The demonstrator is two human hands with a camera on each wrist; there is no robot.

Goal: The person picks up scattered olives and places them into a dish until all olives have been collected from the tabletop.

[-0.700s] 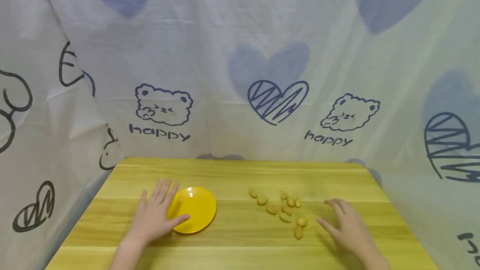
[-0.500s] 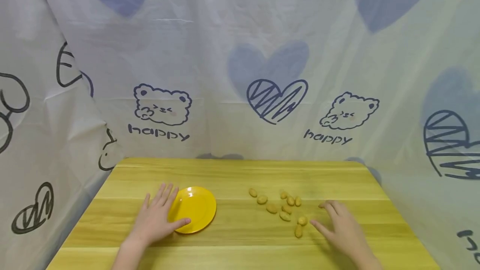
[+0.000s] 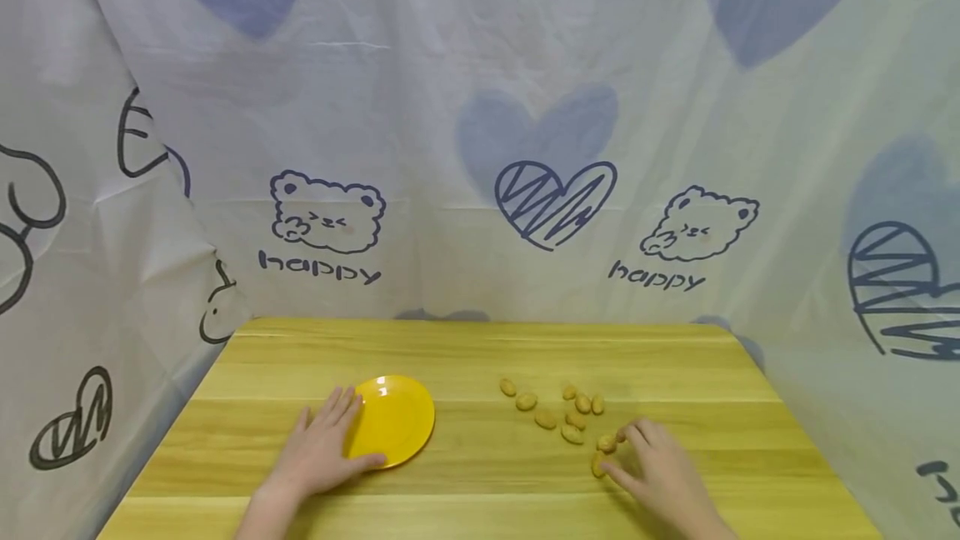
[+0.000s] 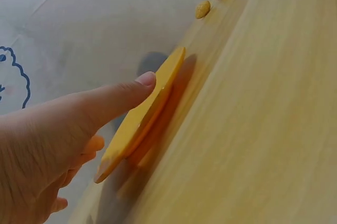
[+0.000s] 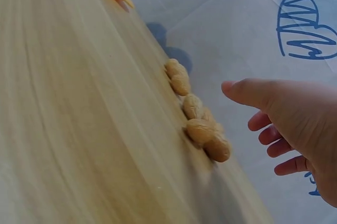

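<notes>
A round yellow plate (image 3: 393, 423) lies on the left half of the table. My left hand (image 3: 318, 452) is at its left side, thumb over the near rim and fingers along the left edge. In the left wrist view the thumb (image 4: 146, 79) overlaps the plate (image 4: 152, 103); the fingers are partly hidden. Several peanuts (image 3: 572, 434) in their shells lie scattered right of centre. My right hand (image 3: 660, 469) is beside the two nearest peanuts (image 3: 607, 443), thumb and fingers spread apart around their right side. In the right wrist view a gap shows between thumb and peanuts (image 5: 200, 130).
The wooden table (image 3: 480, 498) carries the plate and peanuts. A pale printed curtain (image 3: 435, 148) with hearts and bears hangs behind it and along both sides. Table surface lies between the plate and the peanuts.
My right hand has moved left and nearer, up to the nearest peanuts. The left hand has shifted slightly nearer along the plate's edge. The plate and peanuts lie where they were.
</notes>
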